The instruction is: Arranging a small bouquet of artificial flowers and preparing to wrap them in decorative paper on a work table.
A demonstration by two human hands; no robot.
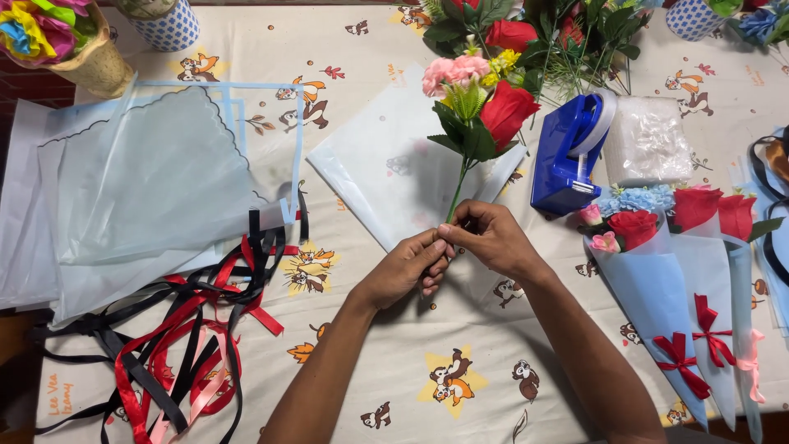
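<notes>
A small bunch of artificial flowers (pixel 477 107) stands nearly upright above the desk, its thin green stem slanting down toward six o'clock, where it is pinched. A red rose sits at the three o'clock side of the bunch, pink carnations at eleven o'clock, a few small yellow blooms at one o'clock, and dark green leaves spread below them. The flower heads hang over a pale blue wrapping sheet (pixel 394 177) lying flat beneath, one corner pointing to seven o'clock.
</notes>
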